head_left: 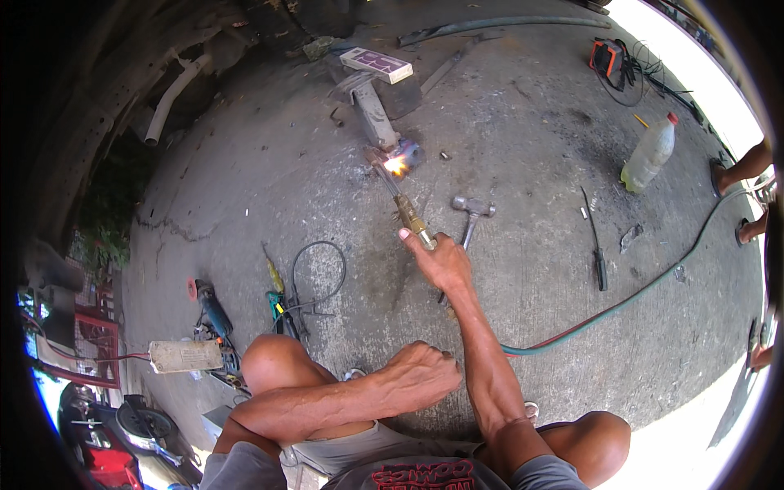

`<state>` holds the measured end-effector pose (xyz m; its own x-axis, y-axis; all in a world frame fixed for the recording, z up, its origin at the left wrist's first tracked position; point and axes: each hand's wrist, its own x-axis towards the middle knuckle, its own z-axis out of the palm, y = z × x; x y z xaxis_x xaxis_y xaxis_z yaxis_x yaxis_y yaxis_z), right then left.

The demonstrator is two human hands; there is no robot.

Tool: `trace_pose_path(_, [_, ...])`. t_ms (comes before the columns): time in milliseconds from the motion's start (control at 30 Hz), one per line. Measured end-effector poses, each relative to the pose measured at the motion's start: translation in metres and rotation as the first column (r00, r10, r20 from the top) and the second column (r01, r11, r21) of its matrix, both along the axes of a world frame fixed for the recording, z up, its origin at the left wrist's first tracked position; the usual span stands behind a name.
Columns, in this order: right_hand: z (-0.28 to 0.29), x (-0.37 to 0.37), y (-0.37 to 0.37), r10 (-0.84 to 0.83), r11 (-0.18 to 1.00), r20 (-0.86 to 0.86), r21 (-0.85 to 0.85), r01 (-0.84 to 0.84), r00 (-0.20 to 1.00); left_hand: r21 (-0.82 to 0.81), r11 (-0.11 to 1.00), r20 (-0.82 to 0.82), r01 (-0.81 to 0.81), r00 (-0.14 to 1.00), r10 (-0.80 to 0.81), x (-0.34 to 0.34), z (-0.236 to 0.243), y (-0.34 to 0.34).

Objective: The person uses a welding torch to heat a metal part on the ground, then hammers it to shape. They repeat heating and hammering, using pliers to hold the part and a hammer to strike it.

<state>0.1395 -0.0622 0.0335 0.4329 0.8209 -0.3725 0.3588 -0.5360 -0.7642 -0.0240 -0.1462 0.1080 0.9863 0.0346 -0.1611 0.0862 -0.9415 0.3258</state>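
My right hand [438, 263] grips a brass cutting torch [412, 216], its nozzle angled forward at a steel piece [377, 118] lying on the concrete, where a bright flame [396, 165] glows at the near end. Just right of the torch lies a hammer [472, 208]. A long box [376, 64] rests on metal behind the steel piece. My left hand [420, 376] is closed in a fist over my lap, beside my right forearm; whatever it may hold is hidden.
Hoses [596, 314] cross the concrete [531, 237] rightward. Around me are a grinder [212, 310], a plastic bottle [649, 159], an orange-black machine [604, 61] and a screwdriver-like tool [602, 269]. Other people's sandalled feet [723, 175] are at the right edge; a motorbike [131, 433] stands lower left.
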Motion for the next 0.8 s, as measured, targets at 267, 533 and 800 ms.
trace_pose_path(267, [-0.008, 0.006, 0.004, -0.077, 0.997, 0.041, 0.019, 0.077, 0.996, -0.027, 0.999, -0.128, 0.031, 0.991, -0.034, 0.000, 0.000, 0.003])
trace_pose_path(533, [-0.046, 0.031, 0.020, -0.163, 0.972, -0.324, 0.112, 0.209, 0.932, -0.005, 1.000, -0.092, 0.031, 0.995, -0.031, 0.001, 0.005, 0.002])
trace_pose_path(800, [-0.022, 0.031, 0.026, -0.243, 0.948, -0.471, 0.070, 0.310, 0.848, -0.004, 1.000, -0.063, -0.005, 0.998, 0.004, -0.008, 0.006, 0.005])
